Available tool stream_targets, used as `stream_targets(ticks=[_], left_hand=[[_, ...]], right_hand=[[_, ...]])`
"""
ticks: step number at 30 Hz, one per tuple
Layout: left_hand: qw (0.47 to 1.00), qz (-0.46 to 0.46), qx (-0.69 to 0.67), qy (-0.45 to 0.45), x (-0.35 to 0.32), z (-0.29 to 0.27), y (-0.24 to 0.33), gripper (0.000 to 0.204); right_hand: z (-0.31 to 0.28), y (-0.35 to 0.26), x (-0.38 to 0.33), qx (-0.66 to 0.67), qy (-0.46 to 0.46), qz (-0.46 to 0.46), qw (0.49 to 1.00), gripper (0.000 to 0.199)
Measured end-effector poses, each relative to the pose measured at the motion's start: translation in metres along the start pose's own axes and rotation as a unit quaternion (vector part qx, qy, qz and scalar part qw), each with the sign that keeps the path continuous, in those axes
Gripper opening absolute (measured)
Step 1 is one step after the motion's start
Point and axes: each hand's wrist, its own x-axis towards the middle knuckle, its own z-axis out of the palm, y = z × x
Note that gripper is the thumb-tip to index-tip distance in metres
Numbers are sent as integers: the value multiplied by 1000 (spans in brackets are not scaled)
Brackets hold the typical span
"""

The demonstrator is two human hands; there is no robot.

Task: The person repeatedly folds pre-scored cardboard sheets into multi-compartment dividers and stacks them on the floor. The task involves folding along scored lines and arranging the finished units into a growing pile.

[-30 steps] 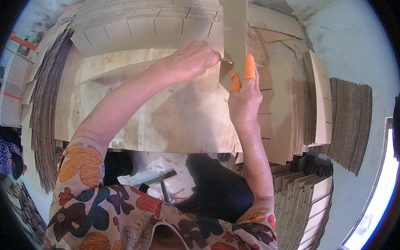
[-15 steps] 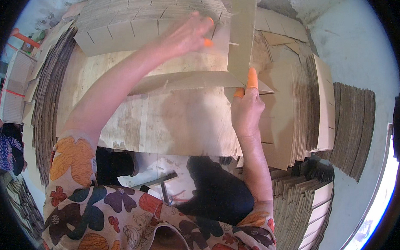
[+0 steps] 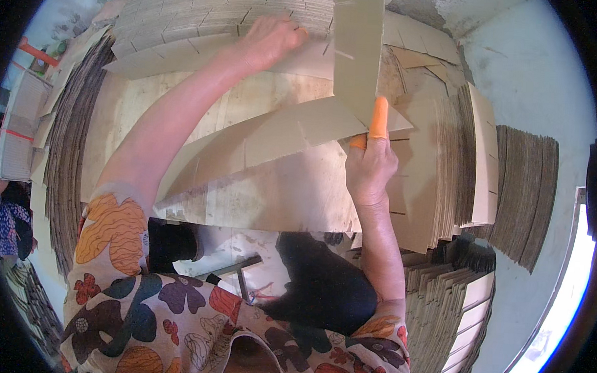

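My right hand [image 3: 373, 166], with orange covers on its thumb and a finger, is closed on slotted cardboard strips where two of them meet. One is a long strip [image 3: 358, 50] reaching away toward the far edge. The other strip [image 3: 254, 140] slants across the table toward my left forearm. At the back, my left hand [image 3: 274, 41] is curled over the front slotted cardboard strip [image 3: 309, 60] of a wide stack [image 3: 179, 14]; an orange cover shows on one fingertip. Its thumb is hidden.
Upright cardboard sheets [image 3: 421, 168] line the table's right side, with darker bundles [image 3: 525, 194] beyond. More sheets [image 3: 76, 146] stand along the left. Below right is another slotted stack [image 3: 439, 310]. A wooden tabletop [image 3: 272, 195] lies under the strips. Another person's patterned sleeve [image 3: 6, 222] shows far left.
My left hand has moved slightly left, its fingers curling in, and the front strip of the back stack has tilted. The slanting strip's left part has swung nearer me. My right hand stays about in place.
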Motion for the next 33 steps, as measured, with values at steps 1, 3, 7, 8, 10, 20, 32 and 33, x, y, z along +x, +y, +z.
stream_targets(ticks=[1,3,7,8,10,20,32,33], left_hand=[[1000,6,-19,6,-1,-2,2,12],[999,35,-16,16,-2,-5,6,10],[995,57,-59,49,-5,-14,19,9],[994,57,-78,58,-6,-15,23,9],[989,58,-113,72,-8,-21,31,9],[888,-183,-419,-40,1,-64,42,22],[993,-111,13,-43,21,16,-15,22],[994,-100,13,-37,21,15,-16,18]], right_hand=[[-1,-1,0,5,-10,6,1000,66],[-2,-3,-1,15,-31,18,999,65],[1,1,-4,-23,-62,39,997,67],[2,5,-4,-24,-50,23,998,68],[6,9,-6,-27,-35,-2,999,70],[6,23,-25,-52,-19,11,998,74],[3,11,-31,-32,-40,3,999,61],[2,10,-30,-33,-38,5,999,61]])
